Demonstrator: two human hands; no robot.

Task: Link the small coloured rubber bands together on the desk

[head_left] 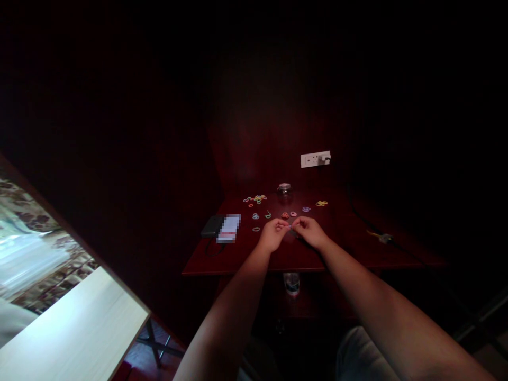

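Observation:
My left hand [275, 233] and my right hand [308, 230] meet above the front half of the dark red table [238, 259]. Fingertips of both are pinched together on a small pale band, mostly hidden between them. Just beyond lie small hair ties sorted by colour: red-orange ones [284, 215], pink ones [293, 214], purple ones [306, 209], yellow ones [321, 203], a green one [268, 215] and light blue ones [255, 216]. A dull-coloured ring [256, 229] lies left of my left hand. Farther back is a mixed multicoloured heap [259, 198].
A clear lidded jar [284, 193] stands at the back. On the left lie a black case-like object [211, 226] and a phone [229, 228], with a cable below. A wall socket [315, 159] holds a plug. A cable connector [384, 238] lies right; a bottle [292, 284] is beneath the tabletop.

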